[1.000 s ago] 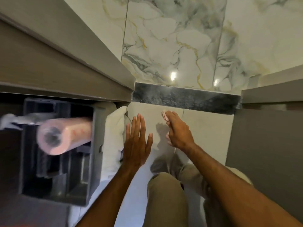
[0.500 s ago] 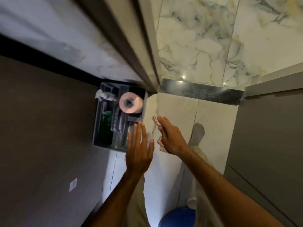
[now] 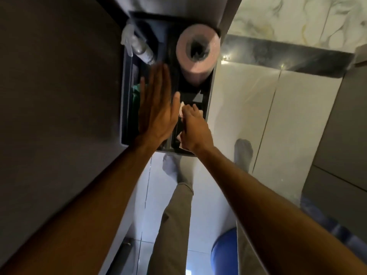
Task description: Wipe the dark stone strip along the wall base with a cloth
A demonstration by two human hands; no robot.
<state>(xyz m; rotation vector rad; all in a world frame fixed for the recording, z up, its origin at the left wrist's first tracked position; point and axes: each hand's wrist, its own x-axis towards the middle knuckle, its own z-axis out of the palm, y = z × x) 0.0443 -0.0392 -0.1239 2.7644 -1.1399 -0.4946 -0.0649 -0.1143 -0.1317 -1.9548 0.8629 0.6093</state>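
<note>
Two hands, pale glossy floor tiles (image 3: pixel 297 108), dark strip (image 3: pixel 288 58)

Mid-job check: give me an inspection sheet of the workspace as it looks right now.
Surface: pale glossy floor tiles, reflections showing.
Job's things: dark stone strip along the wall base, untouched; pale cloth bunched in the right hand.
Clutter: dark caddy holding a pink roll, a spray bottle, something green; blue round object at the bottom.
Hands: left hand flat and open over the caddy; right hand closed on the cloth.
Cables: nothing seen.
Surroundings: marble wall, grey panels either side.
</note>
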